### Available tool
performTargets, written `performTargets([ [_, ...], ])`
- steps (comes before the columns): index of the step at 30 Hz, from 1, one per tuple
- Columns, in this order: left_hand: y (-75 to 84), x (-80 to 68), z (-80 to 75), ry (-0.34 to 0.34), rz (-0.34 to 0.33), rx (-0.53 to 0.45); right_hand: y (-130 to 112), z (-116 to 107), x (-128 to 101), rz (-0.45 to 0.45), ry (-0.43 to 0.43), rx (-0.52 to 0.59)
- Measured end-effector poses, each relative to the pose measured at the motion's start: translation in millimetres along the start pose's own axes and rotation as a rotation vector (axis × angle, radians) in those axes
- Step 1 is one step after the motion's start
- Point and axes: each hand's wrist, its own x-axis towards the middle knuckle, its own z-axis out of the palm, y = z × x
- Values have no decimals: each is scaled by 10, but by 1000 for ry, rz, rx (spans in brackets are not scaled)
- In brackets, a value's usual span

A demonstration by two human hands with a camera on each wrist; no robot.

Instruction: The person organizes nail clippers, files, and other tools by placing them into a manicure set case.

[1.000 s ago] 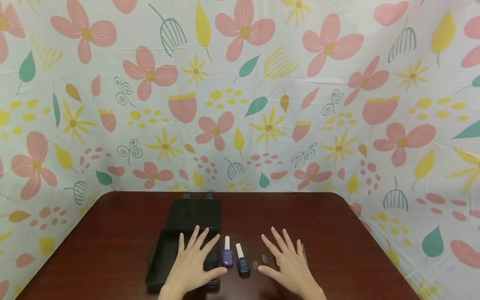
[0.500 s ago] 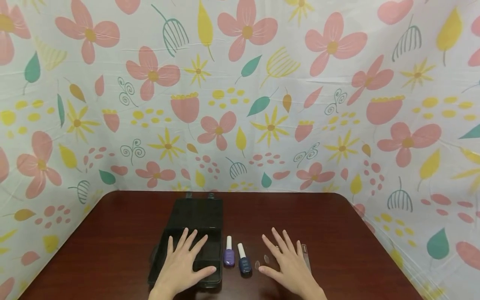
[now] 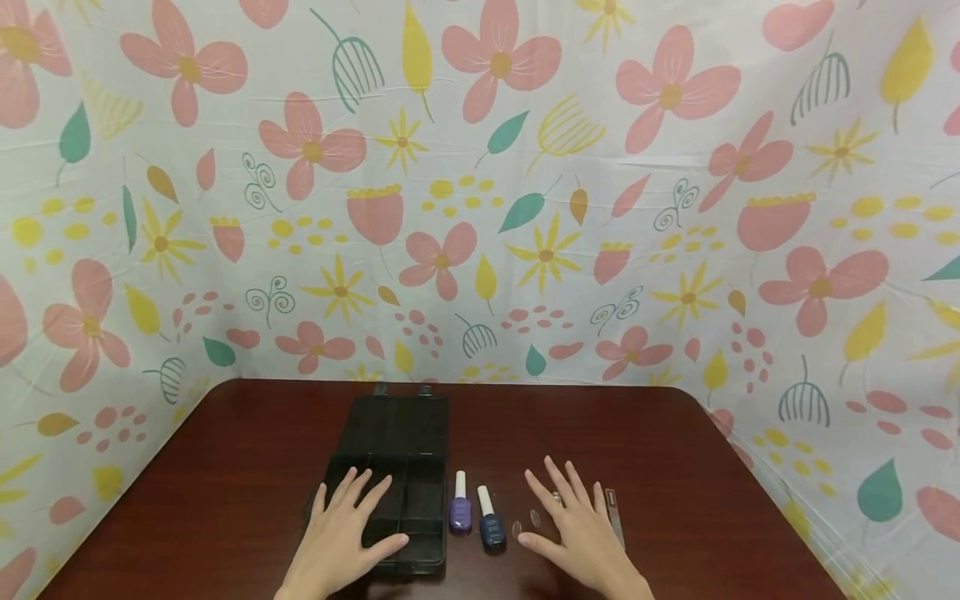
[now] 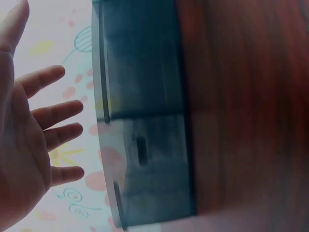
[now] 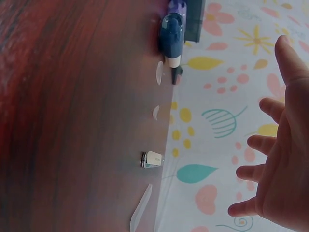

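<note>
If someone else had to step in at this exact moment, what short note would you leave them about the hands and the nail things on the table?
Left hand: open, fingers spread, over the near part of the open black case; holds nothing.
Right hand: open, spread above the table, holds nothing.
Between the hands: a purple nail polish bottle and a dark blue nail polish bottle, both upright with white caps on. Clear false nail tips lie by the right thumb, a clear nail file past the little finger.
Done: case open, items laid out. Left: bottles unopened, tips and file untouched.
</note>
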Motion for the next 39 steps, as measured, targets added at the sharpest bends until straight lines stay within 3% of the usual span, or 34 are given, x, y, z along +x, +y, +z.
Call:
performTargets([
  [18, -319, -175, -147, -74, -132, 11, -13, 8, 0, 11, -58, 69],
  [26, -421, -215, -221, -115, -193, -6, 11, 35, 1, -21, -42, 98],
  [39, -538, -218, -316, -173, -292, -290, -12, 14, 13, -1, -130, 202],
])
